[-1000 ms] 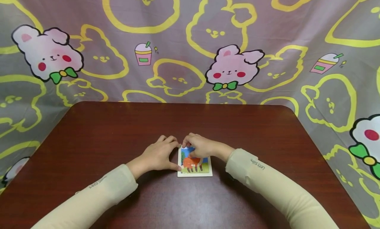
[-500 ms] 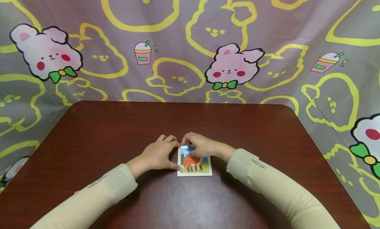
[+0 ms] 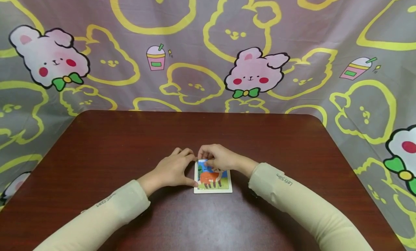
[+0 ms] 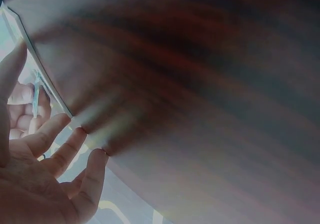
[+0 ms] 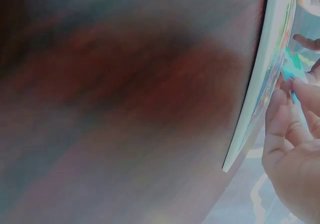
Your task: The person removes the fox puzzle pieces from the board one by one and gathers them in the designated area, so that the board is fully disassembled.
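A small square picture puzzle with a white border and an orange animal lies flat on the table. Its left edge is touched by the thumb and a fingertip of my left hand, the fingers spread and fairly straight. Over the upper part of the picture, my right hand pinches a thin puzzle piece, blue-green in the right wrist view. The left wrist view shows that piece nearly edge-on, tilted up from the board. My right hand hides the picture's upper right part.
The dark red-brown table has rounded far corners. Behind and beside it hangs a grey curtain printed with yellow outlines and rabbit faces.
My right hand has shifted slightly up and away from the picture, uncovering more of the animal near its head. The left hand and the board have stayed in place.
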The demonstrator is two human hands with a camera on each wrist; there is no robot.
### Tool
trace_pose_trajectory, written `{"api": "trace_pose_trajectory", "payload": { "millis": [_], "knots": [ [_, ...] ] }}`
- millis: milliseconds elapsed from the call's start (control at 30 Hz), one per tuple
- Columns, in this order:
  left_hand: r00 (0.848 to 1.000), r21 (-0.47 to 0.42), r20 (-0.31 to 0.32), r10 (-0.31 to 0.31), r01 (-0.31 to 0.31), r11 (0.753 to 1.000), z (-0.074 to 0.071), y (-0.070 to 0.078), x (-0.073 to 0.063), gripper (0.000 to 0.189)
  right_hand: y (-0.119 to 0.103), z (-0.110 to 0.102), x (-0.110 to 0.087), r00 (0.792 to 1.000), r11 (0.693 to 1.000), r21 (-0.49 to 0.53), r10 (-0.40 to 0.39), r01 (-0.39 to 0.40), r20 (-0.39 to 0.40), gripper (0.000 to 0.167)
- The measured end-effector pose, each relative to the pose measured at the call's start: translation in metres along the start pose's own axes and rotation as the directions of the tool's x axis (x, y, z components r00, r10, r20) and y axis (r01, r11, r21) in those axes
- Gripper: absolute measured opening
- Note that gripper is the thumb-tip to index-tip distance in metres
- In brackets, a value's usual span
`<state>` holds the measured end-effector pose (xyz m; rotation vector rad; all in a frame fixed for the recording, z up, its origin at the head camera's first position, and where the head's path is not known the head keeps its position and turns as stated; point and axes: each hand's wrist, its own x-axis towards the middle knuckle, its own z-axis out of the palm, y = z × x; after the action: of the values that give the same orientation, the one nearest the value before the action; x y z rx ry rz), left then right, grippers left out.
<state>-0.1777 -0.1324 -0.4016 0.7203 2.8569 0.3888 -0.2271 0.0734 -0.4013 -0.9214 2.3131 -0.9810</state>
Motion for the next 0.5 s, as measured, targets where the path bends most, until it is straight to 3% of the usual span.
{"api": "trace_pose_trajectory", "payload": {
  "millis": [267,500],
  "knots": [
    [1.000,0.002,-0.007,0.007,-0.007,1.000,0.000,0.000,0.000,0.078,-0.001,-0.005,-0.002,0.995,0.997,-0.057,-0.059,0.054,-0.075,0.013],
    [1.000,0.004,-0.013,0.009,-0.009,1.000,-0.001,0.000,-0.001,0.077,0.003,-0.010,-0.004,0.992,0.997,-0.047,-0.070,0.066,-0.107,0.012]
  ]
}}
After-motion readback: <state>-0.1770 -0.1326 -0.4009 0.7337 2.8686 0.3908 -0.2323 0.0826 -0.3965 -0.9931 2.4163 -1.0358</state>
